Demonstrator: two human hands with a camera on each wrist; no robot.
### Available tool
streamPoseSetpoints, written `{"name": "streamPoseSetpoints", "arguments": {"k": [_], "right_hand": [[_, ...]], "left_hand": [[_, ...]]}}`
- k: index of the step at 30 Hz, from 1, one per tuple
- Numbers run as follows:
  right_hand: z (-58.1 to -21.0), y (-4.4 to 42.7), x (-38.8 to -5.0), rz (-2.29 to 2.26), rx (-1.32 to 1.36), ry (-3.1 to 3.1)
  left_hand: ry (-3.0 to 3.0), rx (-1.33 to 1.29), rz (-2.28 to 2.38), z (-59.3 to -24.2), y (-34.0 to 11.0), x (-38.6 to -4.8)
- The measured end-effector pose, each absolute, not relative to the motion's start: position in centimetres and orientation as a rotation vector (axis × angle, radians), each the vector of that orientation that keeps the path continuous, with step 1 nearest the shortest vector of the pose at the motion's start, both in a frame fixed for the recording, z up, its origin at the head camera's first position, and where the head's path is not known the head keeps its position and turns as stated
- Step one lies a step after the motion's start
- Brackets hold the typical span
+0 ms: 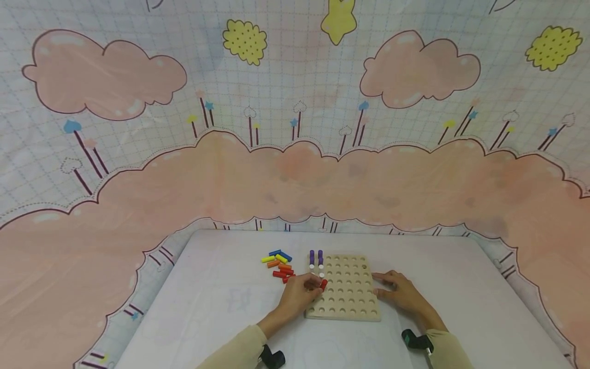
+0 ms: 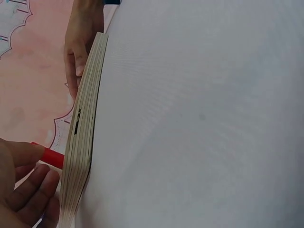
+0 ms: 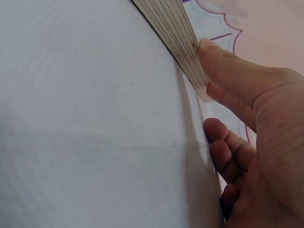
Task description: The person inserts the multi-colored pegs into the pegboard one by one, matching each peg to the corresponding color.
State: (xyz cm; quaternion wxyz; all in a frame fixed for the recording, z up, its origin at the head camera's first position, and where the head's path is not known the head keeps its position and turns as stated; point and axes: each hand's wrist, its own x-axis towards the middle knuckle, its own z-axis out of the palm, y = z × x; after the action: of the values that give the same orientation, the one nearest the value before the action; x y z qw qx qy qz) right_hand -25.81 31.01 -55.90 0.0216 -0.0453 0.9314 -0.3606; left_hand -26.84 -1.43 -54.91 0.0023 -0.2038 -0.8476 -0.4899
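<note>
My left hand (image 1: 298,294) pinches a small red peg (image 1: 324,284) over the left part of a wooden pegboard (image 1: 348,310). In the left wrist view the red peg (image 2: 53,158) stands at the board's top face; whether it sits in a hole cannot be told. Two purple pegs (image 1: 312,257) and some white pegs (image 1: 321,275) stand upright in the board's far left holes. At the board's right edge, the thumb and forefinger of my right hand (image 1: 403,293) touch the side; its other fingers are loosely bent in the right wrist view.
Left of the board lies a loose group of pegs: blue ones (image 1: 286,255), yellow ones (image 1: 268,260), orange ones (image 1: 273,264) and red ones (image 1: 279,274), partly behind my left hand. A white cloth (image 1: 221,318) covers the table, with a patterned pink backdrop (image 1: 295,179) behind it.
</note>
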Motion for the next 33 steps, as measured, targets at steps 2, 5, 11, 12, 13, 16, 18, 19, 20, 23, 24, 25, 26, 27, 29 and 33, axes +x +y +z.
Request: {"name": "streamPoseSetpoints", "arguments": {"k": [2, 5, 11, 12, 13, 16, 18, 19, 20, 23, 24, 25, 26, 27, 29, 33], "right_hand": [[-55.9, 31.0, -25.8, -1.107, -0.138, 2.889], [-55.7, 31.1, -25.6, -1.098, -0.144, 2.894], [-55.8, 31.4, -25.6, -1.126, -0.178, 2.897], [-55.9, 31.4, -25.7, -1.130, -0.180, 2.892], [-56.0, 31.3, -25.7, -1.132, -0.180, 2.885], [-56.3, 31.3, -25.8, -1.115, -0.171, 2.881], [-56.2, 31.2, -25.8, -1.118, -0.162, 2.879], [-56.2, 31.2, -25.8, -1.119, -0.160, 2.879], [-56.2, 31.2, -25.8, -1.118, -0.159, 2.879], [-55.9, 31.1, -25.7, -1.123, -0.162, 2.879], [-55.9, 31.1, -25.7, -1.121, -0.164, 2.880], [-55.8, 31.1, -25.7, -1.116, -0.166, 2.882], [-55.8, 31.1, -25.7, -1.112, -0.168, 2.884], [-55.7, 31.1, -25.6, -1.114, -0.166, 2.883], [-55.8, 31.1, -25.6, -1.114, -0.165, 2.882], [-55.9, 31.1, -25.6, -1.123, -0.152, 2.875]], "left_hand": [[-2.663, -0.627, -1.539, -54.9, -1.5, -26.9], [-2.652, -0.624, -1.517, -55.1, -1.5, -27.0], [-2.653, -0.677, -1.473, -55.0, -0.8, -27.1], [-2.660, -0.675, -1.466, -55.0, -0.7, -27.0], [-2.666, -0.671, -1.456, -55.0, -0.7, -27.0], [-2.675, -0.649, -1.446, -55.0, -0.5, -26.8], [-2.674, -0.633, -1.445, -55.0, -0.5, -26.8], [-2.668, -0.630, -1.441, -55.0, -0.5, -26.8], [-2.665, -0.624, -1.439, -55.0, -0.5, -26.8], [-2.661, -0.607, -1.426, -55.1, -0.6, -26.8], [-2.664, -0.600, -1.423, -55.1, -0.6, -26.8], [-2.668, -0.594, -1.420, -55.1, -0.6, -26.8], [-2.673, -0.589, -1.418, -55.1, -0.7, -26.8], [-2.677, -0.586, -1.413, -55.1, -0.7, -26.8], [-2.684, -0.588, -1.408, -55.1, -0.8, -26.7], [-2.685, -0.602, -1.414, -55.1, -1.0, -26.6]]}}
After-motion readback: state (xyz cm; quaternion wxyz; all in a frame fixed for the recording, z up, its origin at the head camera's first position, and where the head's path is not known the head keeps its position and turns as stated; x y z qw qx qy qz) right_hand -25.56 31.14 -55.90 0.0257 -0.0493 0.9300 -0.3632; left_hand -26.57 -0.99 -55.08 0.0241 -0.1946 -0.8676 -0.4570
